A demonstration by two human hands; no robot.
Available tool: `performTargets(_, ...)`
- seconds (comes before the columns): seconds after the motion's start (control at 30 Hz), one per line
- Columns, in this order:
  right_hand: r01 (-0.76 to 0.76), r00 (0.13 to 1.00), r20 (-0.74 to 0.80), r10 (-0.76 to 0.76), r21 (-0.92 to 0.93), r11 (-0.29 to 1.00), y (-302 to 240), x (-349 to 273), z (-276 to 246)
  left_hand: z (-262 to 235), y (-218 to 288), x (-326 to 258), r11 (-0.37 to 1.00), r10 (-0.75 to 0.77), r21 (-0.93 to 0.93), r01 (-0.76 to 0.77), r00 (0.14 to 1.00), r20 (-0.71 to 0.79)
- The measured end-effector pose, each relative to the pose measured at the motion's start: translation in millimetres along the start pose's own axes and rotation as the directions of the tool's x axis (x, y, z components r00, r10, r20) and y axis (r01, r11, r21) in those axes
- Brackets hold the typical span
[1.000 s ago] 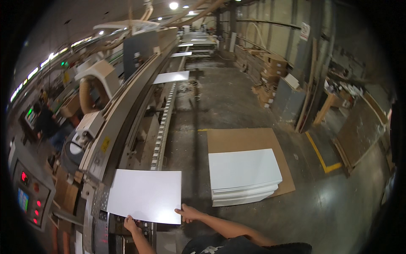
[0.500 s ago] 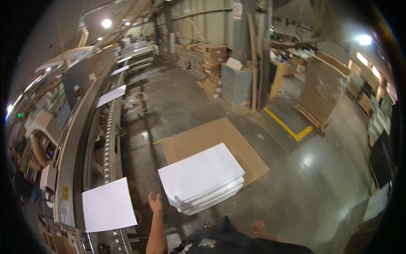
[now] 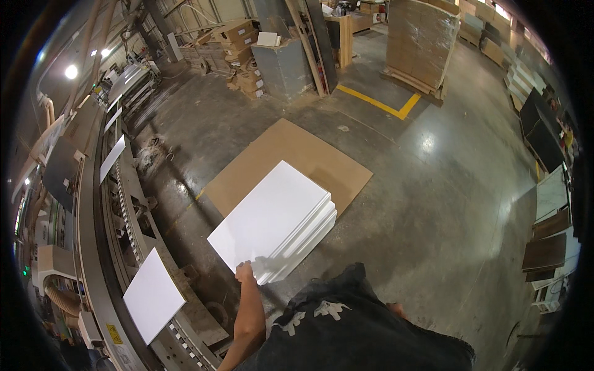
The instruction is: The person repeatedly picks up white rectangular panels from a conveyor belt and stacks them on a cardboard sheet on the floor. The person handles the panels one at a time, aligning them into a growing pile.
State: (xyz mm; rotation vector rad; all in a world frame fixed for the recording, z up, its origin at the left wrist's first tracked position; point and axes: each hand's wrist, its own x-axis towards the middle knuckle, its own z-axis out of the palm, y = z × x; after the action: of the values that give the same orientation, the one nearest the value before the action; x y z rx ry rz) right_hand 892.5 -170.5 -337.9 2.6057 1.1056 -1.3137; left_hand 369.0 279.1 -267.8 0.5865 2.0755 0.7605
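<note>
A stack of several white panels [image 3: 275, 216] lies on a brown board [image 3: 297, 154] on the concrete floor in front of me. My left hand [image 3: 244, 271] reaches down to the near corner of the stack and touches the top panel's edge; whether the fingers grip it is unclear. My right hand is out of view. One white panel [image 3: 151, 297] lies flat on the conveyor line [image 3: 127, 210] at my lower left, apart from my hand.
More white panels [image 3: 112, 157] ride further along the conveyor. Cardboard boxes [image 3: 238, 37], a grey cabinet [image 3: 284, 65] and a wrapped pallet [image 3: 421, 37] stand at the back behind a yellow floor line [image 3: 377, 102]. Dark and light boards [image 3: 544, 136] lean at the right.
I have turned right, away from the conveyor. Both hands let go of the white panel left on the line, and my left hand has come down onto the stack's corner.
</note>
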Motion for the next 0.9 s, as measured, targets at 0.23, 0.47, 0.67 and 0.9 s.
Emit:
performTargets(0.23,-0.149,0.987,0.015,0.161,0.471,0.87,-83.9,-40.8,-14.7,-4.4,-9.9,-1.8,0.984,-0.068,0.158,0.082,0.993,-0.094)
performTargets(0.47,-0.34,0.912,0.209,0.352,0.866,0.366,-50.2,-15.5,-41.1,50.6,-30.7,-80.3,0.882,0.085,0.467,0.061,0.955,-0.284)
performTargets(0.67,-0.289,0.942,0.157,0.298,0.831,0.475,-84.2,-9.0,-89.1,27.2,-88.8,-45.6,0.825,-0.377,-0.267,0.499,0.836,0.398)
performTargets(0.9,-0.039,0.999,0.017,0.038,0.688,0.724,-190.5,75.1,-153.3,-25.4,-134.9,-85.8,0.953,-0.223,-0.142,0.266,0.939,0.262)
